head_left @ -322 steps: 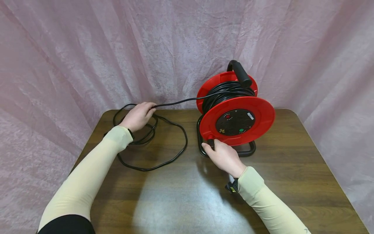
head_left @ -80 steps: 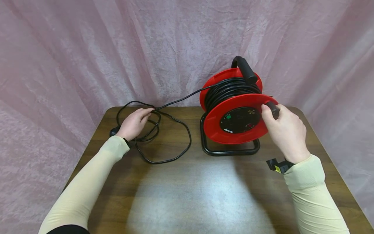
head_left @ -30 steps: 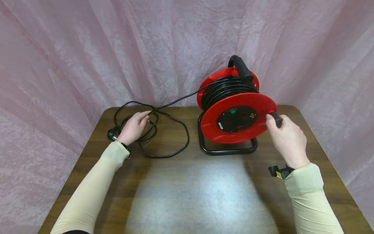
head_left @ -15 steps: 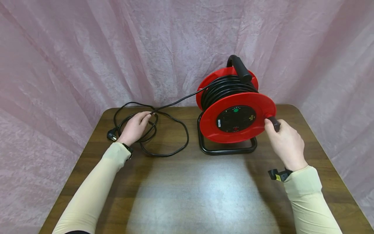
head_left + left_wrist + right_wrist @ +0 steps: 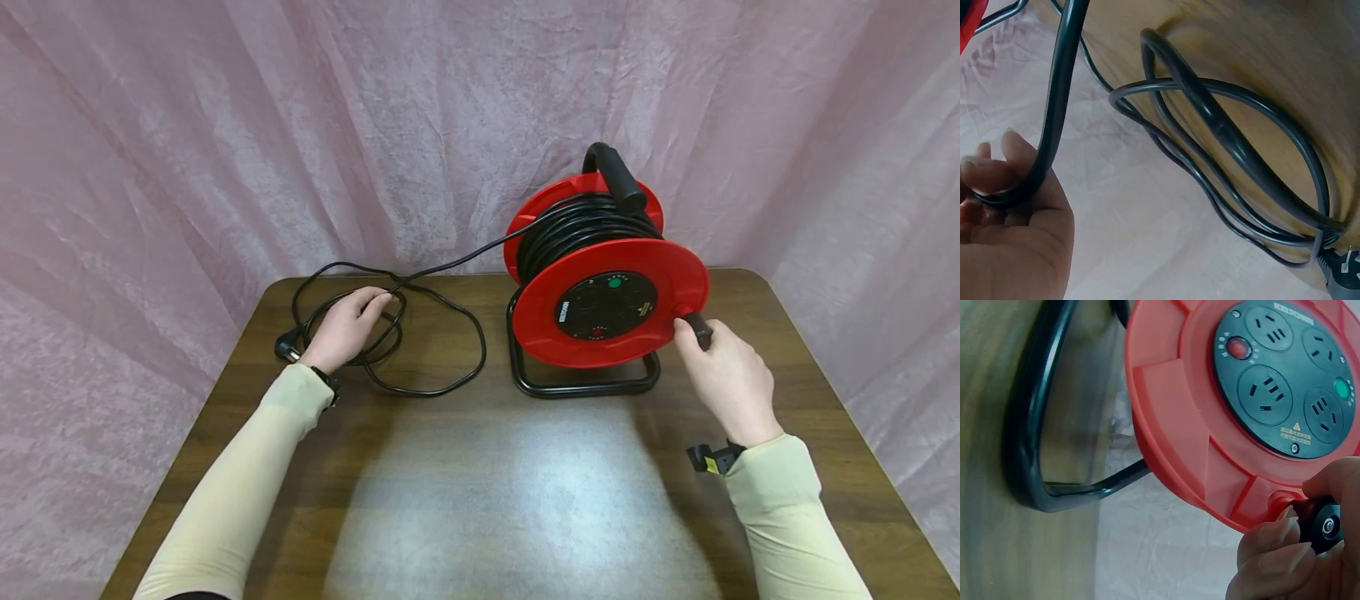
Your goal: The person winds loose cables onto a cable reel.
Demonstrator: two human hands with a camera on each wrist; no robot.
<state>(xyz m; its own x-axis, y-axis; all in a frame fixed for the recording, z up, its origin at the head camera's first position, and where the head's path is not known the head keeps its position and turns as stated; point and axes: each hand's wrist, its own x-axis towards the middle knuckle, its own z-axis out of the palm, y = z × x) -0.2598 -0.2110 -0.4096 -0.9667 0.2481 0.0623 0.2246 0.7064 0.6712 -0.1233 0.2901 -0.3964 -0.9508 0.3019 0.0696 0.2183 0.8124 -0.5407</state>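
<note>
Reel (image 5: 606, 262): upright on its black frame (image 5: 585, 391), left of and beyond the right grip (image 5: 723, 375), well apart from the left grip (image 5: 345, 329).
Crank knob (image 5: 699, 331): sits slightly lower than half a second ago, carried round by the right grip.
Loose loop: a touch smaller just right of the left grip; slack seems to be winding in, though more coils lie around that grip.
Socket panel (image 5: 606, 306): faces the person, on the right grip's side.
Axle: the long axis runs from that panel away from the right grip, rearward and a little left.
Carrying handle (image 5: 618, 181): roughly parallel to the axle, beyond the right grip.
Right grip: clasps the crank knob.
Left grip: fingers curl over the cable (image 5: 1062, 75), which rises to the drum.
Plug (image 5: 286, 343): near the left grip, toward its wrist.
Table (image 5: 480, 500): beneath both grips.
</note>
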